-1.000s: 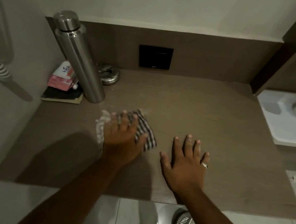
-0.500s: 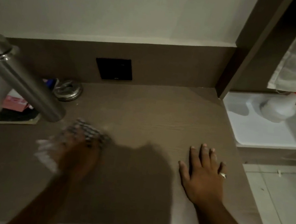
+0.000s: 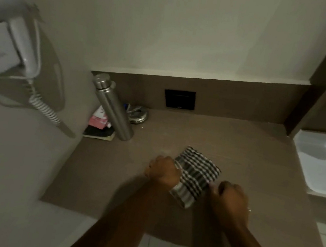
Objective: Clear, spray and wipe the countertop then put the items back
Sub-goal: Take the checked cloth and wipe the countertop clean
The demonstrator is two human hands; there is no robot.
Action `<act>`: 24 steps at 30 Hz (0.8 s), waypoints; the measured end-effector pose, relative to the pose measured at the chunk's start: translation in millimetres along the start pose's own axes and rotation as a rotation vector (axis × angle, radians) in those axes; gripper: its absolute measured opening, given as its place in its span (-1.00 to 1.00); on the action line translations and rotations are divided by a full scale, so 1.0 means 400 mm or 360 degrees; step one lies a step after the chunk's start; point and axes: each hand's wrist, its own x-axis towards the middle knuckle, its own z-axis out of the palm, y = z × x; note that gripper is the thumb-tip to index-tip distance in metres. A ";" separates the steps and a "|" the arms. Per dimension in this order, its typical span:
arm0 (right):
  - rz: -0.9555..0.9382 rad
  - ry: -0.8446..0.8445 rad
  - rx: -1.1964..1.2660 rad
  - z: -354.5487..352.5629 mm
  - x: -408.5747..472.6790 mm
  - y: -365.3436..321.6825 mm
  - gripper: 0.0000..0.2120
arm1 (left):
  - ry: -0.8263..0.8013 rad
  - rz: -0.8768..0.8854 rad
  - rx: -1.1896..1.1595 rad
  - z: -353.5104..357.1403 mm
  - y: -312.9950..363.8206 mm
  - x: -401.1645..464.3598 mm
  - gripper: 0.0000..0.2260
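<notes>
Dim washroom corner: pale plaster wall above, brown wood-grain surface [image 3: 239, 147] with a matching low back panel and a square black plate [image 3: 179, 99] set into it. Folded on the surface near the middle, a checked cloth [image 3: 196, 175], black and white, soft and creased. Left hand [image 3: 164, 171] clenched on the cloth's left edge, knuckles up; right hand [image 3: 231, 199] curled and pinching its right edge, a ring on one finger. At the back left corner, a tall brushed-steel bottle [image 3: 113, 109], cylindrical with a screw cap, standing just beside a pink carton [image 3: 98, 119] lying on a flat black pad [image 3: 99, 133]; printing on the carton too blurred to read. Behind the bottle, a round shiny metal dish [image 3: 138, 114]. On the left wall, a white plastic hair dryer [image 3: 6, 45] in its holder with a coiled cord [image 3: 43, 108]; faint grey writing on it, not legible. Right of the surface, a white tray [image 3: 325, 164], smooth and glossy.
</notes>
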 end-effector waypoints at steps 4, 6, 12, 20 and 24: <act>0.0405 -0.0113 0.0410 0.070 0.018 -0.139 -0.53 | -0.0278 0.0109 -0.0171 0.002 -0.035 0.059 -0.49; 0.0579 -0.0062 0.0471 0.077 0.036 -0.164 -0.61 | -0.0391 0.0154 -0.0316 0.016 -0.040 0.094 -0.43; 0.0790 -0.0064 0.1228 0.064 0.065 -0.185 -0.77 | -0.0693 0.0198 -0.0958 -0.008 -0.004 0.133 -0.81; 0.0405 0.0107 0.1400 -0.211 0.131 0.041 -0.79 | -0.1042 0.0044 -0.1750 0.014 0.252 -0.007 -0.89; 0.0340 0.0362 0.1216 -0.405 0.239 0.250 -0.77 | -0.1106 0.0141 -0.1990 0.098 0.517 -0.133 -0.80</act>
